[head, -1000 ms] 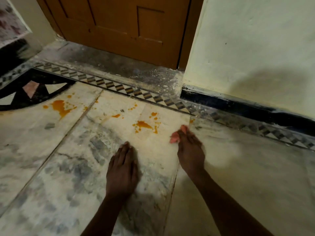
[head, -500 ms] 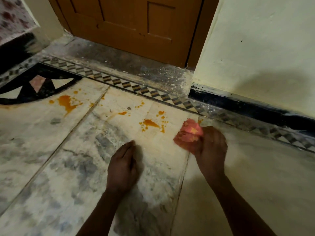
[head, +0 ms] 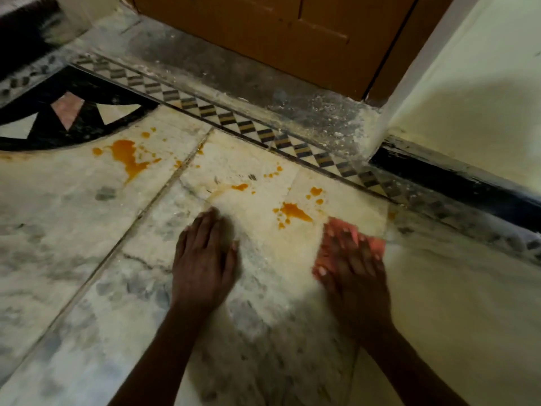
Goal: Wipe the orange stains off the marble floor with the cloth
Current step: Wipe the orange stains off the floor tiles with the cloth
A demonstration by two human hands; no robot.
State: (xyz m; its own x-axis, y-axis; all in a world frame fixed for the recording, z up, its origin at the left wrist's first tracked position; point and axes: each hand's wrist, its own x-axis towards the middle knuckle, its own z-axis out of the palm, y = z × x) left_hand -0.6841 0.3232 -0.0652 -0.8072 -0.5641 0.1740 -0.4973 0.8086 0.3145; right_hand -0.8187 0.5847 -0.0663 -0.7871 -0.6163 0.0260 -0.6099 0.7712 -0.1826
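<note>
Closest in: left hand flat on the marble floor, fingers together, holding nothing, looks like a prop. Right hand presses the pink cloth flat to the floor, fingers spread over it; the cloth shows around the fingertips and on both sides. This hand is motion-blurred.

Just beyond the cloth, nearly touching its far edge: the nearest orange stain, a blot with small drops around it. A small drop cluster sits a little farther, and a small smear lies to the left. Well off to the left, across a floor joint, the largest splash lies next to the black curved inlay.

Progress, my judgement: barely begun. Every visible stain looks intact, no wiped streaks through any of them. Cloth is down and placed for the nearest blot; then the drops, the smear and the big splash remain.

Farther: checkered border strip, dusty grey threshold, brown wooden door, pale wall on the right with a black skirting.

No brands, labels or writing visible anywhere.
</note>
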